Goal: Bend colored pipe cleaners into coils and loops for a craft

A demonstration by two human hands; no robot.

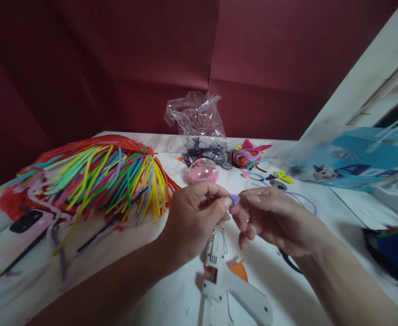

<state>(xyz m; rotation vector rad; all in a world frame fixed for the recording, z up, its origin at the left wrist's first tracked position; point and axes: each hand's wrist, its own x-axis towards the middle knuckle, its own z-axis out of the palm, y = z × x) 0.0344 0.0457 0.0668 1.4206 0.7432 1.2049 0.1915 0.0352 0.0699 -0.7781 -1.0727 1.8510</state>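
I have the small fuzzy purple piece of craft stem (234,198) pinched between the thumb and forefinger of my left hand (194,222), above the middle of the worktop (172,294); my right hand (280,217) is beside it with the fingers loosely bent, its tips right up at the piece, though I cannot tell whether they grip it. So little of the purple shows past my left fingertips that a careless tug could pull it free, or my own fingers could squash it out of shape. A thin purple strand (315,209) curves out beyond my right hand; I can't see whether it joins the piece, but if it does, catching it with my wrist could drag the piece askew. What worries me most is the white glue gun (220,276) lying just below my hands, a red light glowing on its body: if it is hot, dipping my knuckles towards its front end, which my fingers partly hide, could burn me. Its orange trigger (239,270) sticks out too, so a dropped forearm might knock it, and a piece let slip could land against the gun
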